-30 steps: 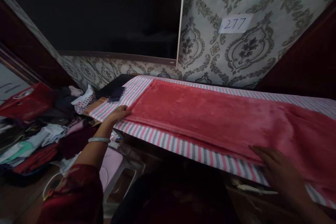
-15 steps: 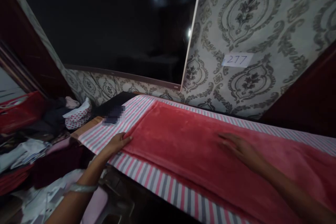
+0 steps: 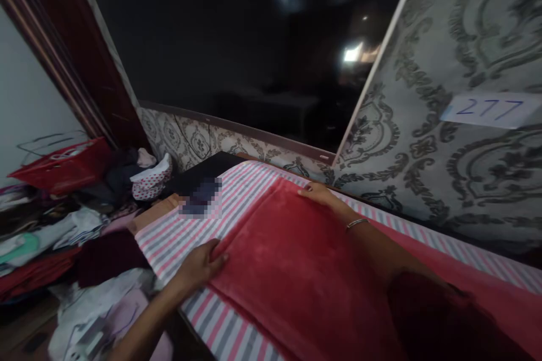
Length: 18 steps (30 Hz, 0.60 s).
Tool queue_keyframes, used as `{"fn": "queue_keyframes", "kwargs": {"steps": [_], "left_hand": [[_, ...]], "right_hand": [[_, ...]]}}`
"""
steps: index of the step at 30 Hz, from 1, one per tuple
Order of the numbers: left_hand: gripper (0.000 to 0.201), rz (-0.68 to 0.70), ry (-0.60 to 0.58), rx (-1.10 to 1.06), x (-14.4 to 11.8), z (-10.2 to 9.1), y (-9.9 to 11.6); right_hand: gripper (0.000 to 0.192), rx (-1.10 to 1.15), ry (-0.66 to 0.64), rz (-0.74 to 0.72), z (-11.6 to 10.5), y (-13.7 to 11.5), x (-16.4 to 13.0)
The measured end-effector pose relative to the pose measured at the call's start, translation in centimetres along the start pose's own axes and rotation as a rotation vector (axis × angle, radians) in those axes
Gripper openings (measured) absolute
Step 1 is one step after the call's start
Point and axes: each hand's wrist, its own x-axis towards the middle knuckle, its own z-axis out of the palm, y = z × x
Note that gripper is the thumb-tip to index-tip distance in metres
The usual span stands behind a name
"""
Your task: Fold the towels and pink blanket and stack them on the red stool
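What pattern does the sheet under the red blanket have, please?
Pink, grey and white stripes on the sheet, head view.

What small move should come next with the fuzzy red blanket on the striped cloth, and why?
Probably lift that end of the fuzzy red blanket and fold it back. The left hand grips the near corner, and the right hand rests flat on the far corner, so both corners of one end are covered. It lies smooth on the pink-and-grey striped cloth.

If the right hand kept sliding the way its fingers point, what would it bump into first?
The right hand points left and away across the red fleece blanket. It would likely cross the pink and grey striped sheet, then meet the flat black object; depth is unclear.
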Motion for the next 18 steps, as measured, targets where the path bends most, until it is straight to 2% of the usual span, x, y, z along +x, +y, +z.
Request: {"fn": "queue_keyframes", "kwargs": {"steps": [3,5,10,13,15,18], "left_hand": [[0.041,0.009,-0.012,0.010,-0.4,0.4,0.1],[0.038,0.008,0.008,-0.046,-0.5,-0.5,0.2],[0.046,-0.030,0.150,-0.144,0.0,-6.4,-0.3],[0.054,-0.067,0.217,-0.116,1.0,-8.7,-1.7],[0.057,-0.094,0.236,-0.063,1.6,-8.7,-2.8],[0.058,-0.119,0.242,-0.001,2.1,-7.7,-4.2]], "right_hand": [[0.019,0.033,0.006,-0.059,1.1,0.0,0.7],[0.017,0.052,0.036,-0.102,1.1,-0.6,1.6],[0.024,0.130,0.224,-0.259,-0.1,-5.6,5.9],[0.025,0.051,0.193,-0.234,1.4,-8.5,7.4],[0.023,-0.015,0.124,-0.171,3.3,-9.3,7.4],[0.027,-0.061,0.052,-0.117,5.6,-9.1,7.0]]}}
